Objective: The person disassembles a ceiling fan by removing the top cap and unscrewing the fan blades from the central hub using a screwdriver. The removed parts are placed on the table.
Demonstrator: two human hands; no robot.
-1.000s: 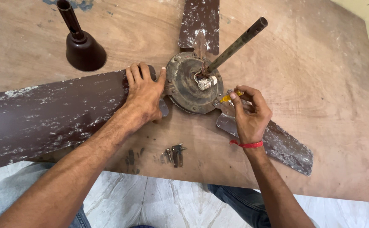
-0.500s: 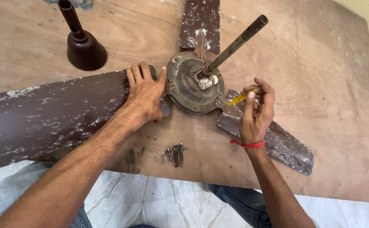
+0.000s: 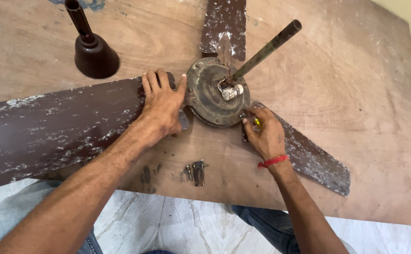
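Fan motor, round and rusty, lies in the middle of the wooden tabletop with three brown blades sticking out. Left hand lies flat and open on the long left blade, thumb touching the motor. Right hand is curled around a small yellow tool at the motor's edge. Some loose screws lie near the front edge. A brown bell-shaped cover stands well apart.
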